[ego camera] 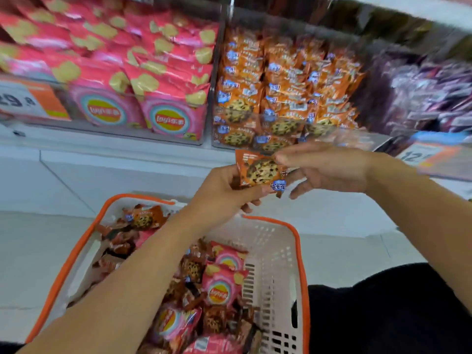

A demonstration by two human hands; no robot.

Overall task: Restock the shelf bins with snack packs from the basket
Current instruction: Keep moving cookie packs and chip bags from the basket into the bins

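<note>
Basket (278, 254) holds cookie and chip packs (222, 284)

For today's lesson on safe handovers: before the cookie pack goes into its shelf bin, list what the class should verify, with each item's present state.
1. Cookie pack held: ok, left hand grips its left edge, right hand pinches its top right.
2. Matching cookie bin straight above: ok.
3. Room in that bin: cannot tell, it looks nearly full.
4. Pack undamaged: cannot tell, blurred.
5. Basket has more stock: ok.
6. Chip bin not the target: ok.
</note>
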